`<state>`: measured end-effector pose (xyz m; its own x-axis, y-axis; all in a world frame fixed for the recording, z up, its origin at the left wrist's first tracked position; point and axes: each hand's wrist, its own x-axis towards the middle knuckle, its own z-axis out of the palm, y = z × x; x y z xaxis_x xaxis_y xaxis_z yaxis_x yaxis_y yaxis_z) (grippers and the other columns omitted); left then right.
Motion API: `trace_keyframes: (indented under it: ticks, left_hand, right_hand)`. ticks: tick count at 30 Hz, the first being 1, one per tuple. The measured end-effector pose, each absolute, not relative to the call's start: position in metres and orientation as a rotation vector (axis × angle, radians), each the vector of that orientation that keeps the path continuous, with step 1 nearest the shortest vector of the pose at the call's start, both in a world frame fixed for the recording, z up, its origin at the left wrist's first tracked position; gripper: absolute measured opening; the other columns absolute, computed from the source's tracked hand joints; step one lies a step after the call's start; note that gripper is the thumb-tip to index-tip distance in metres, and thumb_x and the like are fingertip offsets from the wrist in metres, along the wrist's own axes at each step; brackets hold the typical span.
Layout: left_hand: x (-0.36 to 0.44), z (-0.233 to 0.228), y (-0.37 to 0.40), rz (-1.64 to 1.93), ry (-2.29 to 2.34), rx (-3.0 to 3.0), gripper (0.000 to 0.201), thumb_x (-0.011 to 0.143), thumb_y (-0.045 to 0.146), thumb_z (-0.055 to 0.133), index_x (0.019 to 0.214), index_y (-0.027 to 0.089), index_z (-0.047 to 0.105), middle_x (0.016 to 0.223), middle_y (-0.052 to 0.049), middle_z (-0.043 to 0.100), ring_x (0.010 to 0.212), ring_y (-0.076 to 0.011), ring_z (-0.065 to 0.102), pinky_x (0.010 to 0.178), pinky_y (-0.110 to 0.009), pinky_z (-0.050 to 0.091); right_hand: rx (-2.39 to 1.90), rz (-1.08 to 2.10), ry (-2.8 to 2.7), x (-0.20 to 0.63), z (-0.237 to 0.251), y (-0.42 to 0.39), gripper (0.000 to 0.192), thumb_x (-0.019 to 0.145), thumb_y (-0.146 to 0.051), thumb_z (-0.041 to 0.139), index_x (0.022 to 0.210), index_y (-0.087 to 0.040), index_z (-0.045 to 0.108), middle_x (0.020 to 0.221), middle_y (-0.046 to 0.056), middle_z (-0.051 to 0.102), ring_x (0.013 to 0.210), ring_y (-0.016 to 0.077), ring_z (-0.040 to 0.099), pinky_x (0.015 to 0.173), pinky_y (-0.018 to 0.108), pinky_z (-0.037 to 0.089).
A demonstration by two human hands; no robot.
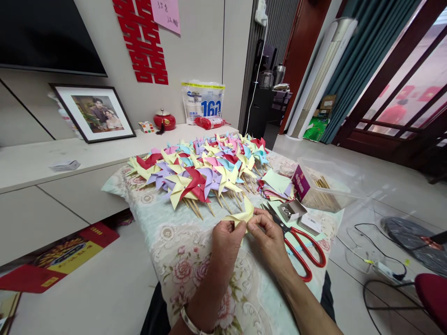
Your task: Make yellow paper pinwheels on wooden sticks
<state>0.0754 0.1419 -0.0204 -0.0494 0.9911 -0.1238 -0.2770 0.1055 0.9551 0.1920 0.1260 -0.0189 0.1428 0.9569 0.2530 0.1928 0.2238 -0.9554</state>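
Note:
Between my two hands is a pale yellow paper pinwheel (247,210), its folded blades pointing up and to the left. My left hand (227,237) is closed on its lower left side. Opposite it, my right hand (267,232) pinches the paper near the middle; the fingertips of both hands nearly meet there. No stick shows on this pinwheel. Just right of my right hand lie large scissors (291,232) with red handles, blades apart. Beyond them sit an opened small box of metal pins (292,210) and a small white box (310,224).
Many finished pinwheels (199,181) on sticks cover the far part of the cloth-covered table (167,251). A stack of coloured paper (277,184) lies at the right, beside a clear plastic bin (328,186) holding wooden sticks. A picture frame (94,114) stands on the cabinet behind.

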Motion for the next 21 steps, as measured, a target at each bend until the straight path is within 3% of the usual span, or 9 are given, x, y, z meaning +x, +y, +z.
trace_keyframes:
  ticks: [7,13,21]
  left_hand:
    - [0.0741,-0.0242,0.1426,1.280,1.083,0.895,0.021,0.068,0.030,0.069,0.078,0.012,0.077,0.069,-0.001,0.074,0.063,-0.0145,0.060,0.060,-0.022,0.044]
    - [0.0755,-0.0272,0.1455,1.301,1.111,0.888,0.015,0.065,0.029,0.070,0.065,0.014,0.072,0.057,0.002,0.067,0.058,-0.0148,0.060,0.057,-0.022,0.044]
    - [0.0764,-0.0213,0.1437,1.300,1.092,0.849,0.016,0.064,0.026,0.070,0.072,0.013,0.077,0.060,0.000,0.071,0.062,-0.0182,0.066,0.061,-0.024,0.048]
  right_hand:
    - [-1.217,0.847,-1.309,0.1931,-0.0196,0.1278,0.017,0.082,-0.033,0.067,0.071,-0.021,0.068,0.109,0.010,0.063,0.113,0.0285,0.055,0.100,0.041,0.037]
    - [-1.210,0.828,-1.321,0.1923,-0.0197,0.1282,0.017,0.083,-0.033,0.067,0.071,-0.021,0.067,0.108,0.009,0.063,0.110,0.0277,0.057,0.097,0.040,0.038]
    - [-1.197,0.835,-1.312,0.1937,-0.0260,0.1308,0.015,0.083,-0.032,0.067,0.072,-0.021,0.067,0.102,0.007,0.065,0.102,0.0261,0.059,0.093,0.039,0.041]
